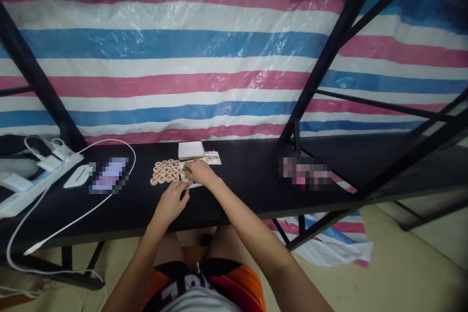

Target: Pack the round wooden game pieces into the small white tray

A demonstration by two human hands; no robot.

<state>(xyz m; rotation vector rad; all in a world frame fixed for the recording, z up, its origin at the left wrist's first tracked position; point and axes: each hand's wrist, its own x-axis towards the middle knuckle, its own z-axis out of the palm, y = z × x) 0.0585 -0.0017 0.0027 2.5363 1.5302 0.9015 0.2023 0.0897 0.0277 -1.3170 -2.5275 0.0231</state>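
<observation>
Round wooden xiangqi pieces with red characters (165,172) lie in close rows on the black tabletop. Just right of them is a shallow white box (182,165) holding more pieces, these with dark characters (187,180). My right hand (200,172) reaches over the box from the right, its fingers bent down and closed at a piece by the box's left side; the fingertips are partly hidden. My left hand (173,201) rests in front of the rows, fingertips at the box's near left corner, thumb apart from the fingers.
A white box lid (191,149) sits behind the box, with printed cards (212,157) beside it. Left are a blurred-out phone (109,175), a white flat device (77,176), a power strip (44,178) and a white cable (82,215). Black metal posts (318,78) frame the table before striped sheeting (183,44).
</observation>
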